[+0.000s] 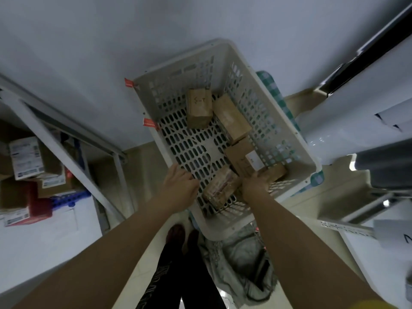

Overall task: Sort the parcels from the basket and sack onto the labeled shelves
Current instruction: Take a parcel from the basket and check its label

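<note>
Picking from basket (287, 121): your left hand (179, 182) curled on rim, right hand (256, 184) grasping taped parcel (220, 186); next, lift clear, read label

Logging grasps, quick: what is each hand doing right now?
Left hand: inside the basket, fingers curled, holding nothing visible.
Right hand: on a small parcel; grip cannot be told.
</note>
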### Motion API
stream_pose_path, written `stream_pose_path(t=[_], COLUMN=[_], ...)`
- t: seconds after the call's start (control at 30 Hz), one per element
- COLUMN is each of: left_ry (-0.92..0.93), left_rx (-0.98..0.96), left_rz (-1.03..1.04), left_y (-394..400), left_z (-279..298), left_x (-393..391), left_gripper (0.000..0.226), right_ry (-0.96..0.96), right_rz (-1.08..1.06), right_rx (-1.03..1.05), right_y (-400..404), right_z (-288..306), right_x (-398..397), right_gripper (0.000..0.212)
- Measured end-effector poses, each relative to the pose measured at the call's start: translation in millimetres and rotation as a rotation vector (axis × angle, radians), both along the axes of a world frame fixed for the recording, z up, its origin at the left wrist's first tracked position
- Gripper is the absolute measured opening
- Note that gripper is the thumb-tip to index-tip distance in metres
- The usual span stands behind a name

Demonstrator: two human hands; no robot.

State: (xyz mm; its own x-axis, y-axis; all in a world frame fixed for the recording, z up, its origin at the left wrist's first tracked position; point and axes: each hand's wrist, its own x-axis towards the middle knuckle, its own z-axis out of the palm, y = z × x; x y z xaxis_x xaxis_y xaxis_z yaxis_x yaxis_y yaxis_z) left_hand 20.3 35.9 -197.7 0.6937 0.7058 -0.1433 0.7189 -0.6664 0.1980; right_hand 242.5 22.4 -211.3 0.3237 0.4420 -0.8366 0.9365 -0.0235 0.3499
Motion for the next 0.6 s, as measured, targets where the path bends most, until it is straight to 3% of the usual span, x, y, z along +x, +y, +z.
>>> stream_pose_path(t=[0.07, 0.13, 0.23, 0.37, 0.5, 0.53, 0.6], left_ry=[0.019, 0.055, 0.194, 0.197, 0.173, 0.109, -0.155], left_rx=[0.045, -0.034, -0.191, -0.199, -0.499, -0.608, -0.790], left_rz=[0.008, 0.003, 0.013, 0.027, 0.160, 0.207, 0.287], left_y=[2, 6, 8, 10, 17, 20, 26], left_z=[3, 11, 18, 28, 46, 56, 83], left_x=[2, 5, 8, 8, 25, 32, 49], left_gripper=[0.033, 0.040, 0.038, 0.037, 0.019, 0.025, 0.063], right_ry=[0.017, 0.084, 0.153, 0.224, 0.365, 0.430, 0.589], right_rz=[0.053, 0.120, 0.227, 0.270, 0.078, -0.023, -0.248], right_rx=[0.018, 0.032, 0.051, 0.126, 0.382, 0.458, 0.593], right_y=[2, 6, 10, 9, 3, 0, -9], right_z=[5, 17, 42, 81, 129, 145, 179], right_x=[-1, -1, 3, 18, 40, 45, 50], right_gripper=[0.054, 0.039, 0.025, 0.028, 0.038, 0.039, 0.033])
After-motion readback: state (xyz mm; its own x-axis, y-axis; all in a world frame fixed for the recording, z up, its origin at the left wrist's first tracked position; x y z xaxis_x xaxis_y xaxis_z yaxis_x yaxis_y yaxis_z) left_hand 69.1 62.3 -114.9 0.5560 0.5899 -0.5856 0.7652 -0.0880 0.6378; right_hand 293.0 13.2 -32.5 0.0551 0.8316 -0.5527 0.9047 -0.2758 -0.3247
